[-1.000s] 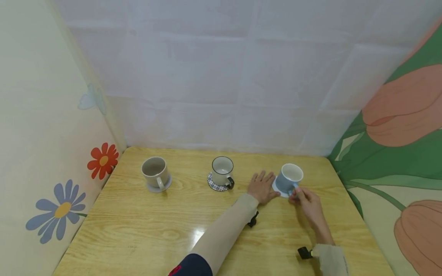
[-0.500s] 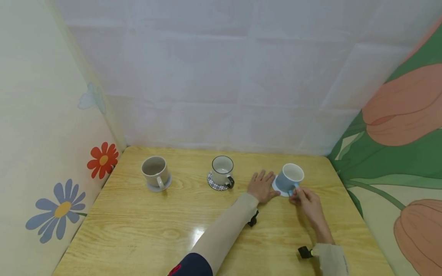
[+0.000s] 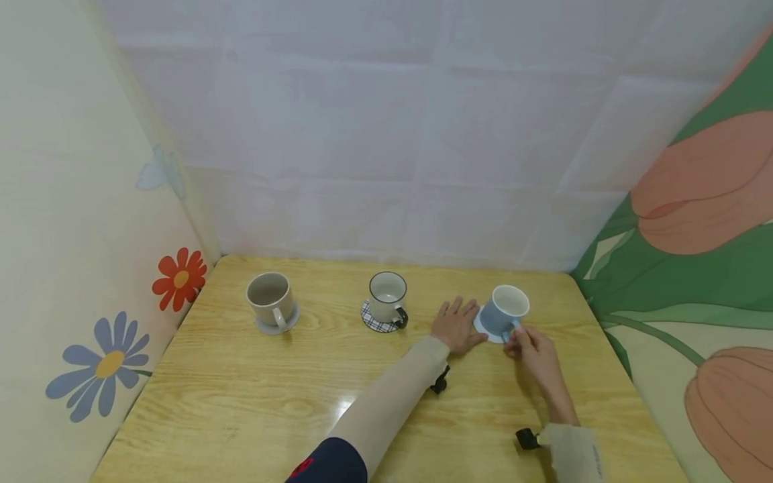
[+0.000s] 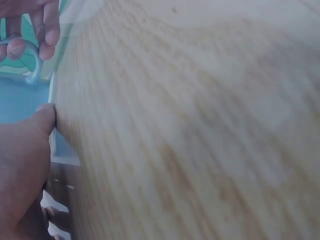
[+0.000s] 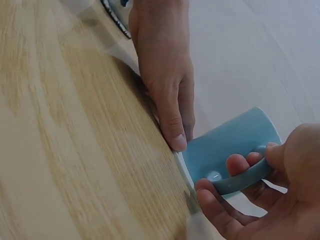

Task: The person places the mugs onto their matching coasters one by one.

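A light blue mug with a white inside stands on a pale blue round coaster at the right of the table. My right hand grips its handle, with fingers curled through and around it in the right wrist view. Left of the mug, my left hand lies on the table with straight, spread fingers. Its thumb touches the coaster's edge, close to the mug's base.
A white mug with black rim and handle stands on a checked coaster mid-table. Further left, a beige mug stands on a grey coaster. A white cloth hangs behind the wooden table.
Both hands keep their places, the right on the mug's handle and the left by the coaster. The whole view shifts very slightly.
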The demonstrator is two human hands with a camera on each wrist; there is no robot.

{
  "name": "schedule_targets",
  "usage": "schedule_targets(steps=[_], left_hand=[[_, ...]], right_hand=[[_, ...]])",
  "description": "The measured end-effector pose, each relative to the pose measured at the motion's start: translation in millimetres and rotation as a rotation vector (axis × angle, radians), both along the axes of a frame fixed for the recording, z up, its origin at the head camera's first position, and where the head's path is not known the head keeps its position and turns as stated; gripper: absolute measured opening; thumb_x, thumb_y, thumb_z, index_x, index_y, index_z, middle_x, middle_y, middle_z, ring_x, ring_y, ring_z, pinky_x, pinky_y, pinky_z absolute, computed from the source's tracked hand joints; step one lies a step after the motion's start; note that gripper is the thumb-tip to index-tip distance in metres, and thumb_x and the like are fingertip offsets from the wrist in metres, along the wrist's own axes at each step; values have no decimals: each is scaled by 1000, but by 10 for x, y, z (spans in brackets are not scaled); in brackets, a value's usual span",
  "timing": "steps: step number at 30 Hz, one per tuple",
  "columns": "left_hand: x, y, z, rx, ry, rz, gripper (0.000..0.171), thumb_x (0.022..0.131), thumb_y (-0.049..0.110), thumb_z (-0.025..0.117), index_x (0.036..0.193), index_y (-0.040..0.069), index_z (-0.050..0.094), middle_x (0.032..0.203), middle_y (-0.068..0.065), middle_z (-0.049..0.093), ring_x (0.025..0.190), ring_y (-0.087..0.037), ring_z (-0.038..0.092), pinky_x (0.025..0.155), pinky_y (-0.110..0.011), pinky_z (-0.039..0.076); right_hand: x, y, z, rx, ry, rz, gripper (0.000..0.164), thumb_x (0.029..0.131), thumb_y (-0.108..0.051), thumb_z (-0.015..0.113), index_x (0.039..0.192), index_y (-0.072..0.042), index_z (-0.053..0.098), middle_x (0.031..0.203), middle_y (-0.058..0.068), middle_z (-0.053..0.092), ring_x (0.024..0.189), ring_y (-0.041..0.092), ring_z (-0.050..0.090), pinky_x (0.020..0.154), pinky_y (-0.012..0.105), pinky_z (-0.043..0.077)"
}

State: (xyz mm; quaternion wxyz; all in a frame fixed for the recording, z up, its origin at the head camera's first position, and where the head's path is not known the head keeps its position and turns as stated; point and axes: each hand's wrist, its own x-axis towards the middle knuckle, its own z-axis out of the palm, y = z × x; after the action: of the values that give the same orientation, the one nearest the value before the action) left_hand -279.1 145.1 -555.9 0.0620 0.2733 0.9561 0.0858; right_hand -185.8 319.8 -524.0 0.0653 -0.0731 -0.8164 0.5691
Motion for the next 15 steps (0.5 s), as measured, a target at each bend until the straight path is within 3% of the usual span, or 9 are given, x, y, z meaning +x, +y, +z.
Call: schedule_targets(steps=[8, 15], left_hand=[[3, -9, -27, -30, -6, -5, 74, 98, 67, 41, 160, 30, 24, 167, 12, 14, 154, -16, 10, 124, -40, 10], [-106, 42, -205, -33, -9, -18, 73, 98, 68, 38, 160, 31, 23, 167, 14, 12, 154, -16, 10, 124, -41, 10]], right_hand=[[16, 5, -8, 21, -11, 11, 44, 109, -26, 43, 110, 16, 57, 100, 29, 66, 83, 19, 71, 77, 31, 61], [14, 6, 8, 47, -4, -17, 43, 108, -27, 44, 110, 14, 58, 101, 26, 67, 83, 14, 71, 77, 29, 61]])
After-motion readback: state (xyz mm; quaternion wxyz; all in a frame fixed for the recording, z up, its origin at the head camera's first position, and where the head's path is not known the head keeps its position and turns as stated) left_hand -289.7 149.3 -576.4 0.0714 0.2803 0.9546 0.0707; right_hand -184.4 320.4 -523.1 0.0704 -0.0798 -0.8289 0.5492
